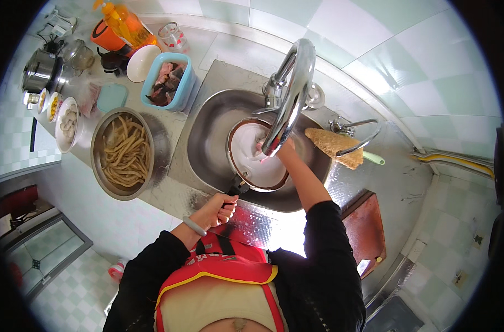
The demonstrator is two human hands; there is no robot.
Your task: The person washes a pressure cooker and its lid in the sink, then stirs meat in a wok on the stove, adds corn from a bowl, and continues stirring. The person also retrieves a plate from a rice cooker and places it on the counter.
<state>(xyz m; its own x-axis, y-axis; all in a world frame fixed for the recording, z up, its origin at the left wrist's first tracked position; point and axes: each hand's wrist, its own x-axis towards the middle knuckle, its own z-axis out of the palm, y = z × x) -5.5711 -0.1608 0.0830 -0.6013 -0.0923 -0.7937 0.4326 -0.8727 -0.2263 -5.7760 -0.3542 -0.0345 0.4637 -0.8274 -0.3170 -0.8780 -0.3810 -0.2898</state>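
Observation:
My left hand (219, 209) is closed around the black handle (237, 186) of a pan. That pan (243, 145), pale inside with a brown rim, rests in the stainless-steel sink (210, 120) and appears to contain cloudy liquid. Inside it is my right hand (288, 148), reaching under the curved chrome faucet (303, 79). The spout covers part of this hand, so whether its fingers hold anything is unclear. A small pinkish patch shows by the fingertips.
Left of the sink stand a metal bowl of brownish strips (125, 155) and a blue container (188, 85) holding dark and pink pieces. A loofah (335, 147) lies at the sink's right edge. Behind are an orange pump bottle (129, 27) and a glass (171, 36).

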